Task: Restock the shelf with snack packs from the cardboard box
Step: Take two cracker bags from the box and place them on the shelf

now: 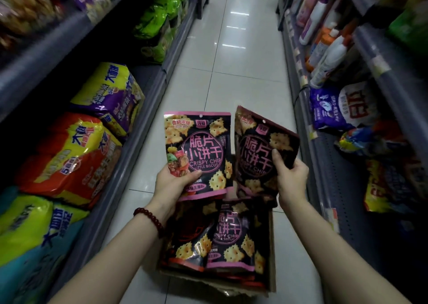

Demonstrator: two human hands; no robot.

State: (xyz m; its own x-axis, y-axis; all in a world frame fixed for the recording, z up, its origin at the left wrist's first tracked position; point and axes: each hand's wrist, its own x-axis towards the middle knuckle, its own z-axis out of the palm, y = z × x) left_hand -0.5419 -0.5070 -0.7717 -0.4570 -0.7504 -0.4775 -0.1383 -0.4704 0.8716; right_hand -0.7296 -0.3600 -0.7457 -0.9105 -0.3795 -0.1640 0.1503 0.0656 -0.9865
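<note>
A: Holding one pack per hand. Left hand (170, 183) grips the left pack (199, 151) at its lower left corner, thumb across the front, pack upright and facing the camera. Right hand (292, 178) grips the right pack (261, 151) at its lower right edge, thumb on the front, pack tilted to the right. Red bead bracelet (150, 220) on the left wrist.

B: Box?

A: Cardboard box (272, 246) on the floor straight below the hands, between the forearms. More packs (229, 236) of the same kind lie in it, overlapping. Both held packs are above the box, side by side, edges nearly touching.

B: Surroundings?

A: Narrow shop aisle, glossy pale tile floor (236, 56) running ahead, ceiling lights reflected in it. Left shelf (129, 137): big multipacks, a red one (69, 155), a purple-yellow one (108, 95) past it, green bags (162, 14) further on. Right shelf (324, 165): a blue-white bag (340, 107) near, bottles (328, 49) beyond. Dim light, shelf edges blurred; labels there unreadable.
</note>
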